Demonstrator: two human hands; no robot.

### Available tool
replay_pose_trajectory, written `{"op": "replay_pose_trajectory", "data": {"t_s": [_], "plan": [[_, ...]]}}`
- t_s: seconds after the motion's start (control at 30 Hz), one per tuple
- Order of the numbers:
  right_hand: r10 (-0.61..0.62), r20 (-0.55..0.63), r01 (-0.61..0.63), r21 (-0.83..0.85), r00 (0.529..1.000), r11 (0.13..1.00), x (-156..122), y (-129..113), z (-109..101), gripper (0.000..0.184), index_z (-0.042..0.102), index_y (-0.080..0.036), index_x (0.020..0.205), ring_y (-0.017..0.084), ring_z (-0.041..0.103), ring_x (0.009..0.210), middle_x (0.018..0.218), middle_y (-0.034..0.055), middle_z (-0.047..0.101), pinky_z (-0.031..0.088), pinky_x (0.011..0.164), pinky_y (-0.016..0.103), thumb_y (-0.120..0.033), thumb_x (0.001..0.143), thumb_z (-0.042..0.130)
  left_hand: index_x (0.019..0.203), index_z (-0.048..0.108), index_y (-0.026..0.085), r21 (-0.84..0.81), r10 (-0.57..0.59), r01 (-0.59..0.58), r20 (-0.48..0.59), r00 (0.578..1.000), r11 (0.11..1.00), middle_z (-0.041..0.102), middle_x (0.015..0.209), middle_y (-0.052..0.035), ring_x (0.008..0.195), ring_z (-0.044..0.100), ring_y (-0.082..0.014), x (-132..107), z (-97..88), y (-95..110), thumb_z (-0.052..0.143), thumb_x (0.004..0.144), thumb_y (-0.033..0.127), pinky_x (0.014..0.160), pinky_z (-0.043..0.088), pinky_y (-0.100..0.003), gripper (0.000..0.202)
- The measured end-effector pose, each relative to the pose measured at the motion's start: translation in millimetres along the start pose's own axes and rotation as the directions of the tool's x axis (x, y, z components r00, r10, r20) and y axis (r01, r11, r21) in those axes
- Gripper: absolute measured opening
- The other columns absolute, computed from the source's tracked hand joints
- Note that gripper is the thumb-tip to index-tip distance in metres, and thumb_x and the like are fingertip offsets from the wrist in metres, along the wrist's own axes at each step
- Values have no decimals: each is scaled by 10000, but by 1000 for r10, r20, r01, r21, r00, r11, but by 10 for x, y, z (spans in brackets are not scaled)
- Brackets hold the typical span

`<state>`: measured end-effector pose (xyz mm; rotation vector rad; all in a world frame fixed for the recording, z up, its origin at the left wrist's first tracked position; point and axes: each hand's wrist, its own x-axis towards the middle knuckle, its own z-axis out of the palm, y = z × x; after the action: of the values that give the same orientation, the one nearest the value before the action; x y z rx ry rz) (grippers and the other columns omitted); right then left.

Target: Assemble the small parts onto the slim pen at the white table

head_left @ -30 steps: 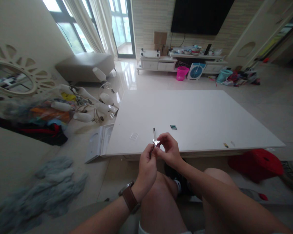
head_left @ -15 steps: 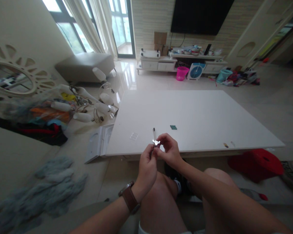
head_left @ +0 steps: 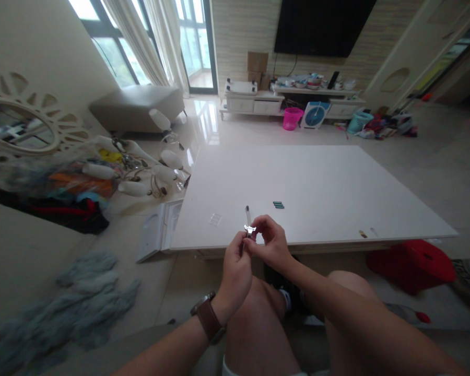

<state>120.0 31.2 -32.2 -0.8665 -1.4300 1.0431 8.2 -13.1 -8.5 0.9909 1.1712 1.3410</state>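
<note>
Metal piece [head_left: 250, 230], small and shiny, sits above the tabletop's [head_left: 337, 188] near edge, pinched in the grip of the left hand [head_left: 237, 267] and right hand [head_left: 273, 241]; fingers hide its lower part. Whether the slim rod [head_left: 248, 215] just beyond joins it, I cannot tell. Towards the near left corner, a clear frame [head_left: 215, 219] barely shows; three green sticks [head_left: 278, 205] are too small to identify.

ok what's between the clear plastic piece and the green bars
A slim dark-tipped stick shows between them in the head view, beyond the held silver piece.
</note>
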Motion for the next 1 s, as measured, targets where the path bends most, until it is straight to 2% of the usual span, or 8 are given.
{"op": "replay_pose_trajectory", "data": {"t_s": [0.2, 0.37, 0.47, 0.57, 0.87, 1.0], "plan": [[-4, 12, 4, -12, 1000, 1000, 2, 15, -2, 292, 566, -224, 927, 136, 574, 667, 763, -27, 595, 484, 655, 282, -149, 719, 757, 869, 645, 169, -13, -23, 23, 1, 1000, 1000, 673, 892, -47, 852, 598, -187, -5, 7, 16, 587, 886, 296, 802, 474, -289, 141], [12, 11, -12, 16, 1000, 1000, -2, 11, 8, 317, 578, -226, 977, 143, 577, 688, 787, -18, 593, 500, 669, 291, -200, 734, 778, 867, 648, 173, -22, -5, 5, 0, 1000, 1000, 667, 871, -38, 831, 591, -179, 10, 8, 21, 596, 875, 283, 784, 470, -282, 123], [-3, 25, 1, 73, 1000, 997, 27, 7, -14, 354, 584, -236, 1061, 145, 585, 722, 838, -8, 597, 511, 677, 288, -253, 767, 782, 850, 637, 179, -37, -21, 21, 4, 1000, 999, 634, 822, -22, 757, 549, -159, 18, 4, 23, 611, 880, 322, 711, 452, -261, 149], [-19, 41, 14, 127, 999, 992, 78, 7, -54, 316, 593, -242, 1073, 144, 590, 744, 849, -4, 603, 515, 678, 280, -279, 810, 763, 843, 629, 183, -59, -37, 37, 13, 999, 998, 587, 779, -6, 691, 483, -136, 27, 5, 18, 617, 893, 371, 658, 419, -246, 195], [-12, 71, 6, 95, 997, 995, 68, 14, -68, 245, 616, -230, 1012, 142, 592, 721, 850, 0, 614, 524, 696, 294, -288, 823, 762, 821, 618, 181, -98, -66, 68, 19, 998, 993, 509, 715, 18, 633, 395, -115, 18, 5, 12, 658, 874, 438, 587, 358, -235, 265], [-8, 69, 2, 84, 998, 996, 55, 39, -70, 245, 612, -228, 1009, 142, 592, 724, 857, 0, 614, 525, 701, 293, -290, 823, 759, 815, 603, 174, -157, -111, 115, 36, 993, 981, 496, 724, 17, 655, 401, -113, 3, 1, 18, 638, 881, 410, 587, 353, -229, 248]]}}
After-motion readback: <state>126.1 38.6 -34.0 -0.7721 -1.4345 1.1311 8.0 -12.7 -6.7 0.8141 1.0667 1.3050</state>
